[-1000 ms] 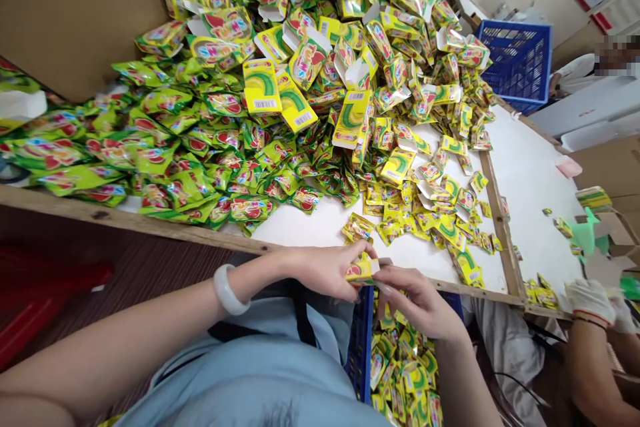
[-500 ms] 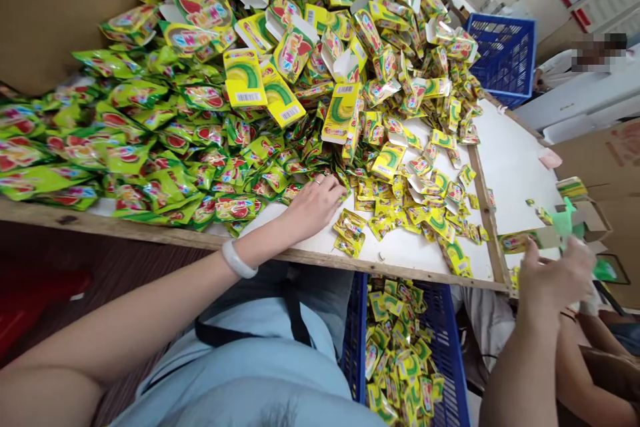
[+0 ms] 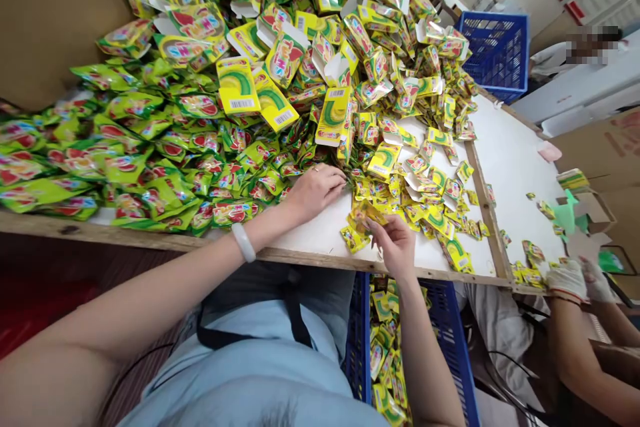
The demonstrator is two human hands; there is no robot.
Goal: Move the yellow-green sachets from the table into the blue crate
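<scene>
small crinkly yellow sachet (image 3: 367,213) pinched in right hand (image 3: 395,243), left hand (image 3: 315,190) loosely curled on green packet pile (image 3: 165,160), white counter (image 3: 325,233), blue crate (image 3: 450,353) below, gloved co-worker's hand (image 3: 567,279) off right

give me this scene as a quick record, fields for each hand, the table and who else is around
left hand: left hand rests on the green sachet pile, fingers curled
right hand: right hand pinches a small yellow sachet just above the table
table: white table heaped with sachets and open yellow boxes
below table: blue crate part full of packets
nearby: a co-worker's gloved hand at the table's right corner
</scene>
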